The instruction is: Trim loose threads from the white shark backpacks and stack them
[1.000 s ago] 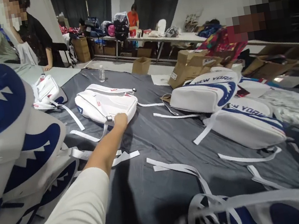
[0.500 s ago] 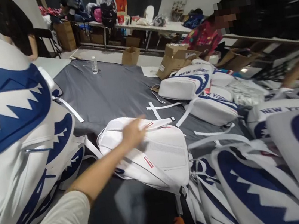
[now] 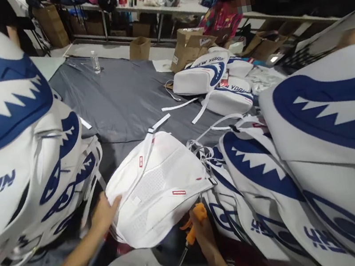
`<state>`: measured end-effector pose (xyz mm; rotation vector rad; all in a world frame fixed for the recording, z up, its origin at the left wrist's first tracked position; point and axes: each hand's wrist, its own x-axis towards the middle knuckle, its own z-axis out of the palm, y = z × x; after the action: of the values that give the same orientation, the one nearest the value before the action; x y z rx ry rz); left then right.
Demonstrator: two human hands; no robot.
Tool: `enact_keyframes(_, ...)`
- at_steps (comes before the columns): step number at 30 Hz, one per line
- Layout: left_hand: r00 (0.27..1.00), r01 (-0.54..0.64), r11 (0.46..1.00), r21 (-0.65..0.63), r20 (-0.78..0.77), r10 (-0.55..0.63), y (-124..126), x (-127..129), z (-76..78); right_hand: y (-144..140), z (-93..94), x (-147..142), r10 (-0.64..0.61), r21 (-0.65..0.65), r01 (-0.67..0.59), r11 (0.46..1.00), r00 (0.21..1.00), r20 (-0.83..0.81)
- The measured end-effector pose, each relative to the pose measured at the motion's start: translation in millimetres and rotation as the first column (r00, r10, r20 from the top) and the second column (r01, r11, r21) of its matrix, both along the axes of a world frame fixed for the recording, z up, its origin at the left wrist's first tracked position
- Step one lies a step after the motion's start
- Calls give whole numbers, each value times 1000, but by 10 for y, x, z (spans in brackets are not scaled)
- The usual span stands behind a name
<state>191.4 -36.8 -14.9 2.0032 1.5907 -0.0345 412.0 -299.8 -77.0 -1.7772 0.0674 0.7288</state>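
A white backpack (image 3: 159, 185) lies back side up on the dark grey table cover (image 3: 125, 101), close to me, with its straps trailing away. My left hand (image 3: 104, 213) grips its near left edge. My right hand (image 3: 202, 232) is shut on a small orange-handled tool (image 3: 195, 224), just below the backpack's near right corner.
Stacks of white and blue shark-mouth backpacks (image 3: 14, 145) rise on my left, and more such backpacks (image 3: 319, 160) pile on my right. Two more "NEW YORK" bags (image 3: 209, 78) lie farther off. A water bottle (image 3: 95, 61), cardboard boxes (image 3: 189, 45) and a seated person (image 3: 228, 10) are beyond.
My left hand dragged the white backpack from the middle of the table to the near edge. My right hand with the orange tool has come into view.
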Motion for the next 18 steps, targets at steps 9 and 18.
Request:
enact_keyframes(9, 953, 277, 856, 437, -237, -188, -1051, -224, 57, -980, 363, -723, 145, 172, -108, 979, 964, -223)
enact_keyframes(18, 871, -110, 994, -6, 481, 100, -1923, -1097, -93, -1130, 847, -486, 651, -52, -712, 700, 607, 456)
